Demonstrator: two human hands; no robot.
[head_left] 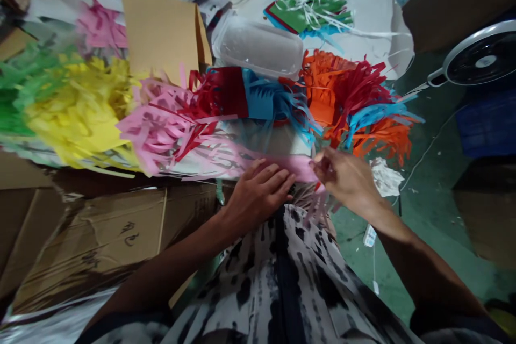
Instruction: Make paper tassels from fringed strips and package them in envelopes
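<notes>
A pink fringed paper sheet point(300, 167) lies on my lap, over patterned black-and-white cloth. My left hand point(258, 191) rests flat on it, fingers stretched out and pressing it down. My right hand point(342, 177) pinches the sheet's right end, fingers closed on the pink paper. Pink strips hang down below both hands. Just beyond them lie more fringed sheets: pink point(161, 129), red point(220, 94) and blue point(274, 102).
Yellow point(80, 113) and green point(20, 86) fringed paper piles sit at the left, orange fringes point(350, 97) at the right, a green bundle point(310, 5) farther back. A clear plastic box point(258, 45), flattened cardboard point(100, 242), a fan point(479, 59) and green floor surround them.
</notes>
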